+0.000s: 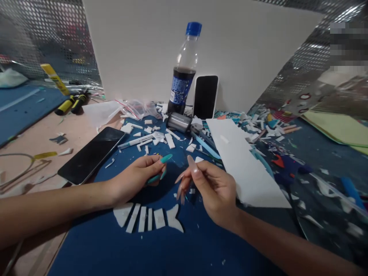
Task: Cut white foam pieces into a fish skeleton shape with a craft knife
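My left hand (146, 172), with teal nails, is closed above the blue mat (161, 257), its thumb pressed against the curled fingers. Whatever it holds, if anything, is hidden. Across a small gap, my right hand (215, 188), with long pale nails, has its fingers bent and its thumb lying against them; I cannot make out anything in the pinch. Below my left hand lies a fish shape in separate white pieces: a rounded head piece (123, 214), several strips such as the narrow one (150, 219), and a tail piece (174, 219).
Behind the hands lie white scraps (170, 140), a marker (135, 142) and a grey cylinder (179, 122). A cola bottle (181, 86) and a phone (206, 96) stand by a white board (138, 50). Another phone (92, 155) lies left; a white sheet (247, 165) and glue gun (290, 166) lie right.
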The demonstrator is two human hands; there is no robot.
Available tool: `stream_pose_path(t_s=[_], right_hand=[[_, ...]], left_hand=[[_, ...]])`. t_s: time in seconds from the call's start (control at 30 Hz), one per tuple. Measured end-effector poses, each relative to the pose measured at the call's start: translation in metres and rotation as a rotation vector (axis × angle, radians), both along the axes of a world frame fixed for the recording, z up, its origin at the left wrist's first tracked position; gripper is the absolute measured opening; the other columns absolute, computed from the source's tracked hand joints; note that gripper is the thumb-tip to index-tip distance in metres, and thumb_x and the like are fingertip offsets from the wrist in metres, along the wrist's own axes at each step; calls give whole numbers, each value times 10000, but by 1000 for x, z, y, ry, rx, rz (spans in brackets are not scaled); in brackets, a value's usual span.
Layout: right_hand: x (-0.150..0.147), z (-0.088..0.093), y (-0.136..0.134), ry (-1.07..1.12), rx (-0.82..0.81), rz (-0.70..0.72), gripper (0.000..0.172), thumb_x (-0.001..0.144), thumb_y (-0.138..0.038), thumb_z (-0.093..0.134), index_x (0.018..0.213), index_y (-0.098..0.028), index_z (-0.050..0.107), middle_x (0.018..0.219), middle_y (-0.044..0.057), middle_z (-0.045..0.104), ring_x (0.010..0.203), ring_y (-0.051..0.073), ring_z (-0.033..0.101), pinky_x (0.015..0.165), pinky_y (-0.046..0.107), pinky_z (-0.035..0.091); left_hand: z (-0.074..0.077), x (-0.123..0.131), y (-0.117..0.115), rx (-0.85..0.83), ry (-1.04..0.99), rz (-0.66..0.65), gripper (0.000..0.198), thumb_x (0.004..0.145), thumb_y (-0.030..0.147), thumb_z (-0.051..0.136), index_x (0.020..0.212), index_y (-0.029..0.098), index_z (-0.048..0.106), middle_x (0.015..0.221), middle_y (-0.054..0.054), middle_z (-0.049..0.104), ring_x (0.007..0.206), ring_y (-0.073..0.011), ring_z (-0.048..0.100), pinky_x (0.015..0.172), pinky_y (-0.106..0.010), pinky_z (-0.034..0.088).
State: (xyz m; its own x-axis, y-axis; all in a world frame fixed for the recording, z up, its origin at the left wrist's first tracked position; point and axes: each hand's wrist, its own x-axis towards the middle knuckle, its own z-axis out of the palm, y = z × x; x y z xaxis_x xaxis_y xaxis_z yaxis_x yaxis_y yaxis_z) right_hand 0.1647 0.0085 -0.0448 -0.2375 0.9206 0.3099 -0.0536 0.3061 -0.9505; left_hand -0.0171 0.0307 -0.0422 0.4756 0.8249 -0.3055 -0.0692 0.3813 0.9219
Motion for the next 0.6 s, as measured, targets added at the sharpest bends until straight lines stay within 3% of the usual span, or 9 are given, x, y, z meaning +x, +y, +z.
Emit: stream_pose_path(t_s=[0.3, 0.6], right_hand=[[1, 1, -1, -64, -25, 104, 219, 921, -208, 494, 768, -155, 641, 594, 20, 664, 472, 100, 636, 456, 188, 528], [2, 1, 0, -76, -95, 85, 225, 933, -242, 486, 774, -183, 633, 584, 11, 665, 466, 100, 629, 454, 200, 525]], left_hand=[[-1, -2, 2, -36, -51, -19, 326, 798, 405, 589, 651, 146, 459, 575, 55, 383, 508, -54, 302, 488, -197, 228], [-3, -2, 5, -29, -56, -49, 310, 810, 410, 578, 675, 154, 467, 605, 46, 395, 518, -66, 302, 493, -220, 232]])
